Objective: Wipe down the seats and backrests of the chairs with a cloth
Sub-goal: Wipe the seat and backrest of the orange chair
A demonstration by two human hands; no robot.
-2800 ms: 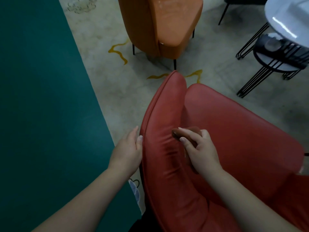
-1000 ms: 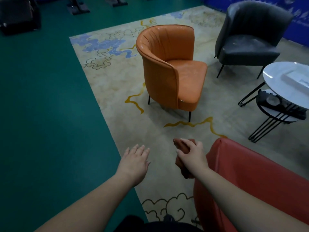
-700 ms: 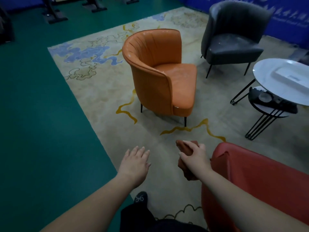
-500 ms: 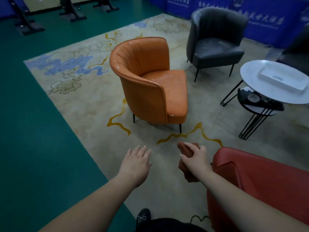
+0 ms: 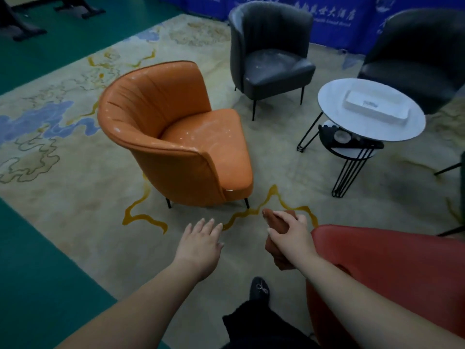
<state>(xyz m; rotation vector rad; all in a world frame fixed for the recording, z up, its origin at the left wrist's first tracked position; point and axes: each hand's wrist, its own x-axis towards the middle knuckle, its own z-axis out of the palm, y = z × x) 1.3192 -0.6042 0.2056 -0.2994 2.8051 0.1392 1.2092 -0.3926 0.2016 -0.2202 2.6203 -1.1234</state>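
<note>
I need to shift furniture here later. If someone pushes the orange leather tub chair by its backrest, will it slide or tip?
The orange leather tub chair stands on thin dark legs on the patterned carpet, so it would probably drag, not glide. Its broad, low shell suggests it resists tipping, though a high push might rock it.

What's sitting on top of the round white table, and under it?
On the round white table lies a white rectangular box. Under it stands a lower black wire-legged table with dark items and something glassy; the tabletop covers most of them, so they can't be identified.

The red chair is cut off by the frame's right edge; banner lettering is unreadable.
</note>
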